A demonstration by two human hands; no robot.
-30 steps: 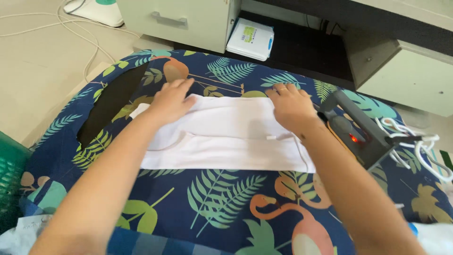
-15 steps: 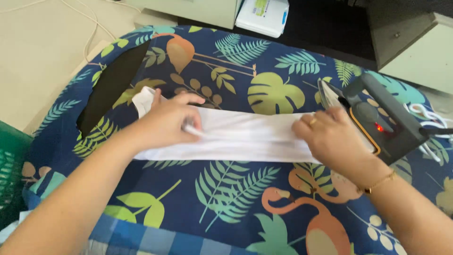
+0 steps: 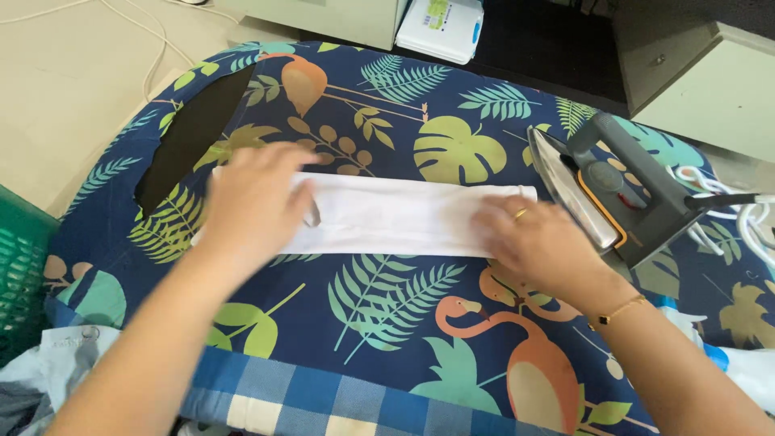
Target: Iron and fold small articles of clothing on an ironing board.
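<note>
Both hands have slid outward along the cloth since the earlier frame, and the white garment [image 3: 387,218] now lies folded into a narrower strip. It stretches left to right across the middle of a padded ironing surface [image 3: 387,323] covered in dark blue fabric printed with leaves and flamingos.

The left hand [image 3: 250,198] lies flat and open on the strip's left end, fingers spread, gripping nothing. The right hand [image 3: 537,242] presses palm-down on the right end, also open, with a ring on 1 finger and a thin bracelet at the wrist.

Just beside the right hand stands a grey iron [image 3: 605,190], tipped up on its heel with the metal soleplate facing the hand. Its white cord [image 3: 726,222] loops off to the right.

The main risk is a burn: the right hand's knuckles sit close to the bare soleplate, so a further sweep to the right could brush it. A tug on the cord, or a nudge from the forearm, might tip the iron onto the cloth or hand. Uneven pressing could also leave the fold crooked.
</note>
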